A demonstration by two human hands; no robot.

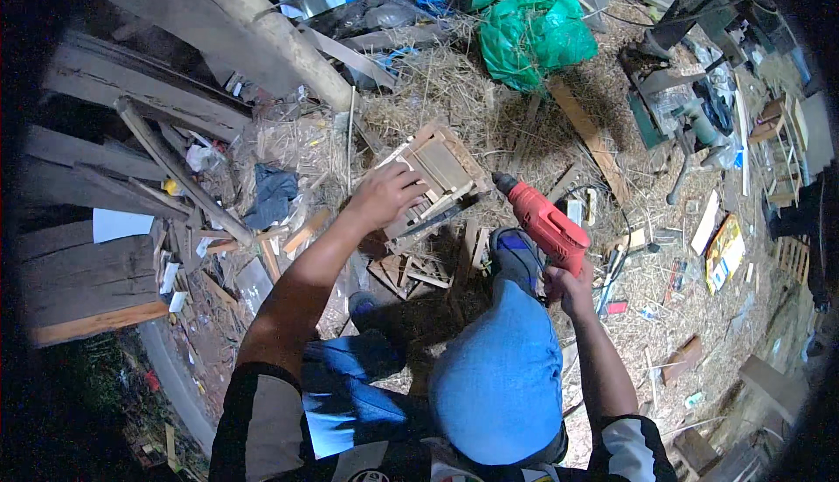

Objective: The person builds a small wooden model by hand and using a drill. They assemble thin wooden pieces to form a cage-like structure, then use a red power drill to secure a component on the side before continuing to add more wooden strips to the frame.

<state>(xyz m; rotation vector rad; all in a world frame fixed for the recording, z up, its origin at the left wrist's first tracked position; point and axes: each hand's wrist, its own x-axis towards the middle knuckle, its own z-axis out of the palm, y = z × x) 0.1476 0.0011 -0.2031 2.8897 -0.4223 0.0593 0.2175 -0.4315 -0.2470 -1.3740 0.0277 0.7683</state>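
Observation:
My left hand (384, 195) rests on a small slatted wooden frame (439, 167) lying on the straw-covered ground, pressing its near-left side. My right hand (570, 284) grips the handle of a red electric drill (544, 218). The drill's tip points up-left toward the frame's right edge, close to it. My blue-trousered knees (498, 368) fill the lower middle, and a dark shoe (514, 250) shows just beneath the drill.
More small wooden slat pieces (411, 270) lie below the frame. A green plastic bag (529, 27) sits at the back. Thick planks and a log (262, 27) are stacked on the left. A bench machine (682, 106), a loose plank (590, 137) and boxes stand at right.

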